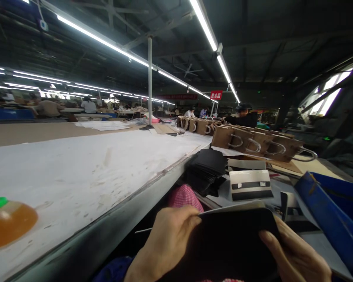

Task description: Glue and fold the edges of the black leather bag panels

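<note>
Both of my hands grip one flat black piece (pixel 235 243) low in the view, with a pale sheet edge showing along its top. My left hand (pixel 164 243) wraps its thumb over the left edge of the piece. My right hand (pixel 297 254) clasps the right edge, thumb on the face. Just beyond lie a stack of black pieces (pixel 207 168) and a white card with black stripes (pixel 250 185). A pink checked cloth (pixel 184 197) shows under the table edge.
A long white worktable (pixel 85 172) runs away at left, with a glue bottle with a green cap (pixel 6 221) near me. Rows of brown paper bags with handles (pixel 253 143) stand ahead. A blue bin (pixel 332 215) sits at right. Other people work in the distance.
</note>
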Demonstrator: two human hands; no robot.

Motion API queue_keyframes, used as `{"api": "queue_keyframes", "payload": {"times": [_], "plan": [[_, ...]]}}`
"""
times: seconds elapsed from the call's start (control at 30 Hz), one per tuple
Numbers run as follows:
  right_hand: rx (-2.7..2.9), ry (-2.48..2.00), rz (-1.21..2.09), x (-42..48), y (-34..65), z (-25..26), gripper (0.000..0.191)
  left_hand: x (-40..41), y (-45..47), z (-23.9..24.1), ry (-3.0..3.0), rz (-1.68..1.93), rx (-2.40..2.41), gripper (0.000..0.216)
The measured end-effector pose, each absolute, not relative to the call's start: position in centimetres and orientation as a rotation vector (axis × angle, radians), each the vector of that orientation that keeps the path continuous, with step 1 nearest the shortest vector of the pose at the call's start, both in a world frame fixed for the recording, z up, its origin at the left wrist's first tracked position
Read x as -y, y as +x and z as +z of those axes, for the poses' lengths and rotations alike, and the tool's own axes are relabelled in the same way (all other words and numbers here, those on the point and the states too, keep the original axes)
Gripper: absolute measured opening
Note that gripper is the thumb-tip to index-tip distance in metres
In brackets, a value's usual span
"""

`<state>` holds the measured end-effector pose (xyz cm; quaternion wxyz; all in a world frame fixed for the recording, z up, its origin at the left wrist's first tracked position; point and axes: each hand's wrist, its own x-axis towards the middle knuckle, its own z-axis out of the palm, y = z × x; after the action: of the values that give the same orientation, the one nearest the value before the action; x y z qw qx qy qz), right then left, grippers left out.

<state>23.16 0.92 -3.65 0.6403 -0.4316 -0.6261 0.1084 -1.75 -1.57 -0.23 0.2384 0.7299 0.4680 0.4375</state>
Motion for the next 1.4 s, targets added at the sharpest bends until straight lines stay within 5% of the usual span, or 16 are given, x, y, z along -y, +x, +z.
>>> {"api": "queue_keyframes", "payload": {"times": [0.4,1.23,1.4], "plan": [[1.192,-0.981,0.562,-0.3,20.9,-1.4,0.028,2.1,-2.1,-1.0,2.281,1.371,-1.134,0.021],[1.35,-0.823,0.245,0.5,20.1,-2.1,0.019,1.4,0.6,-2.0,2.407,1.626,-1.061,0.016],[1.213,-0.779,0.447,0.0,20.1,-1.6,0.024,1.0,0.6,-2.4,2.47,1.646,-1.048,0.02]]}}
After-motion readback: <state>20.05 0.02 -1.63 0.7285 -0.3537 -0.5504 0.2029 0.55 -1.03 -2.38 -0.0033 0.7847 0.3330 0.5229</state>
